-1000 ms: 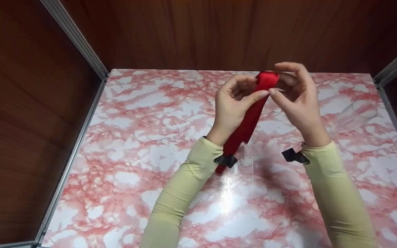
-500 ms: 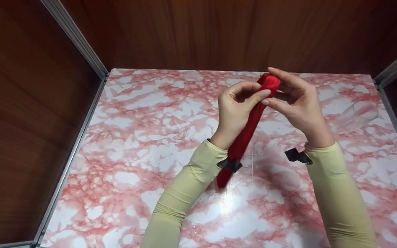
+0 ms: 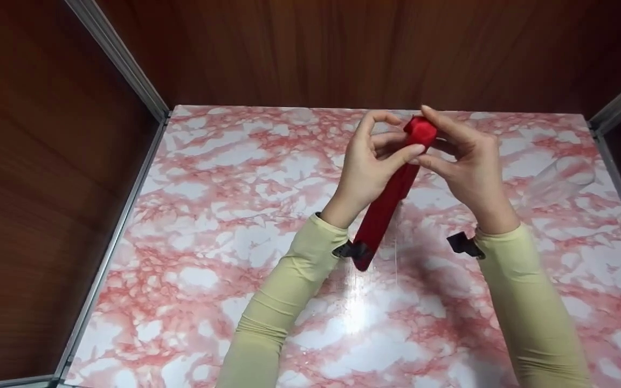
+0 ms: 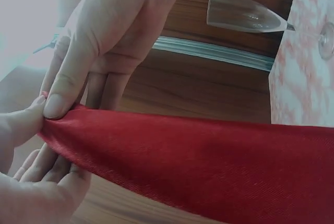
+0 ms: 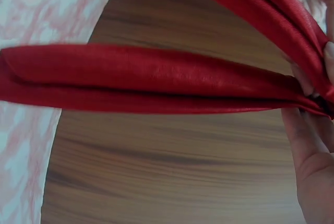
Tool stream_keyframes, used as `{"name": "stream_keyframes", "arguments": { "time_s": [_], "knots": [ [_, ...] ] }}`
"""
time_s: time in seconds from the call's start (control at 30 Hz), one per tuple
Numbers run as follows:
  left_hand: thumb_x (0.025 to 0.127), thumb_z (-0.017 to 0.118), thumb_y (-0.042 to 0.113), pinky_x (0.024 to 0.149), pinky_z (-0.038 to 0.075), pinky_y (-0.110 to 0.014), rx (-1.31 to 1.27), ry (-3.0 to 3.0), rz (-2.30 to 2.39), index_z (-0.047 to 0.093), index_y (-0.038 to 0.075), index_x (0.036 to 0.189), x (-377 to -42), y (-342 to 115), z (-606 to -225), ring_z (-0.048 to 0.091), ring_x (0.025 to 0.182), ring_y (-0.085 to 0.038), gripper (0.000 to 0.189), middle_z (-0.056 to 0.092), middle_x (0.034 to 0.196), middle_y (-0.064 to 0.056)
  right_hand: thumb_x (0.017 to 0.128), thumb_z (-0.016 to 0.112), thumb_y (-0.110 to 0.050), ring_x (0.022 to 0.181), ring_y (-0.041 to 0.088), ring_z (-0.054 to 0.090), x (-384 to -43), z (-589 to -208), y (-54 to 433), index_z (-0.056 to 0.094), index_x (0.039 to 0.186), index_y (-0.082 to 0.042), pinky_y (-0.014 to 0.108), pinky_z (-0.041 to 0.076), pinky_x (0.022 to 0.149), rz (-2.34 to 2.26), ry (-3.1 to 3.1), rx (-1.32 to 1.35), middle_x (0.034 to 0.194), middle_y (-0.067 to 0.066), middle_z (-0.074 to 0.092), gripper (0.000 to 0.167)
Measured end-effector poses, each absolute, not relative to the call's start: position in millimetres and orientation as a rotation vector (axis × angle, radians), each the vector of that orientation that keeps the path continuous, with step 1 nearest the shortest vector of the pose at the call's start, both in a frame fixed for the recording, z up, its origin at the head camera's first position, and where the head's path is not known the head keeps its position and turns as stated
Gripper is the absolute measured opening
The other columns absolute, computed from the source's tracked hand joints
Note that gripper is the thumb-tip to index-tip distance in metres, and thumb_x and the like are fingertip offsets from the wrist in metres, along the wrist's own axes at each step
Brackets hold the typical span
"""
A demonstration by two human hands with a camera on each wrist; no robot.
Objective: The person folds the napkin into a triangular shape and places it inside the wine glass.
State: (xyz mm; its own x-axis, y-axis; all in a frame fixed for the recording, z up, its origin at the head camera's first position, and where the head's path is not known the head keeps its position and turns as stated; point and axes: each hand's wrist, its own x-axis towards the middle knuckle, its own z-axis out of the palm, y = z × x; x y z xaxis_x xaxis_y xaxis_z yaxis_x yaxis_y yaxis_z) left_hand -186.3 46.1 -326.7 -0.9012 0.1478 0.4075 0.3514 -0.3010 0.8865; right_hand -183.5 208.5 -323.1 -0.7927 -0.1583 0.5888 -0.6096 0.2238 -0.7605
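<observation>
A red satin ribbon (image 3: 388, 210) is gathered into a rounded, knot-like bunch (image 3: 422, 132) at its top, and its tails hang down towards the table. My left hand (image 3: 367, 159) pinches the bunch from the left with its thumb, the index finger raised and bent. From the right, my right hand (image 3: 469, 167) holds the same bunch between thumb and fingers, the two thumbs close together. In the left wrist view a broad flat length of the ribbon (image 4: 198, 161) runs from the pinched fingertips. The right wrist view shows two lengths, one a folded tail (image 5: 156, 80).
A clear stemmed glass (image 3: 558, 180) stands on the right of the marbled red-and-white table (image 3: 208, 280); its bowl, stem and foot show in the left wrist view. Brown wood-grain panels (image 3: 299, 54) with metal edging enclose the table's back and sides.
The top of the ribbon has gone from an open loop to a tighter rounded bunch. My right thumb has moved left and down to the left thumb, and the tails have swung.
</observation>
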Motion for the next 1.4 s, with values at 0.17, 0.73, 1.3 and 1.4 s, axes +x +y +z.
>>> {"name": "stream_keyframes", "arguments": {
  "time_s": [0.17, 0.73, 1.3, 1.4],
  "knots": [
    [0.082, 0.072, -0.003, 0.079, 0.052, -0.028, -0.741, -1.856, -2.271, 0.036, 0.002, 0.109, -197.9, 46.6, -340.9, 0.065, 0.089, -0.016, 0.044, 0.066, 0.09, -0.011, 0.07, 0.074, 0.017, 0.105, 0.02, 0.063, -181.8, -324.6, 206.6, 0.059, 0.128, -0.001, 0.03, 0.05, 0.088, 1.57, -2.13, 0.709, 0.119, 0.015, 0.064, 0.062],
    [0.074, 0.076, -0.01, 0.07, 0.047, -0.027, -0.626, -1.774, -2.257, 0.051, -0.008, 0.104, -188.5, 43.4, -329.7, 0.063, 0.081, -0.012, 0.039, 0.064, 0.092, -0.012, 0.071, 0.074, 0.018, 0.11, 0.025, 0.058, -179.1, -322.4, 207.2, 0.051, 0.13, 0.006, 0.03, 0.045, 0.096, 1.886, -2.065, 0.836, 0.124, 0.02, 0.057, 0.064],
    [0.073, 0.077, -0.009, 0.076, 0.054, -0.034, -0.536, -1.696, -2.271, 0.052, -0.004, 0.111, -170.8, 45.0, -313.3, 0.066, 0.076, -0.014, 0.045, 0.069, 0.083, -0.016, 0.075, 0.073, 0.011, 0.101, 0.026, 0.059, -180.2, -319.7, 203.5, 0.043, 0.135, 0.0, 0.03, 0.049, 0.091, 1.805, -2.164, 0.847, 0.115, 0.019, 0.059, 0.068],
    [0.072, 0.079, -0.007, 0.076, 0.055, -0.033, -0.527, -1.694, -2.184, 0.049, -0.001, 0.113, -168.0, 45.6, -311.1, 0.066, 0.074, -0.015, 0.051, 0.066, 0.086, -0.015, 0.075, 0.075, 0.009, 0.102, 0.025, 0.057, -177.3, -317.0, 201.2, 0.041, 0.135, 0.001, 0.03, 0.049, 0.091, 1.767, -2.177, 0.85, 0.114, 0.018, 0.059, 0.069]
  ]
}}
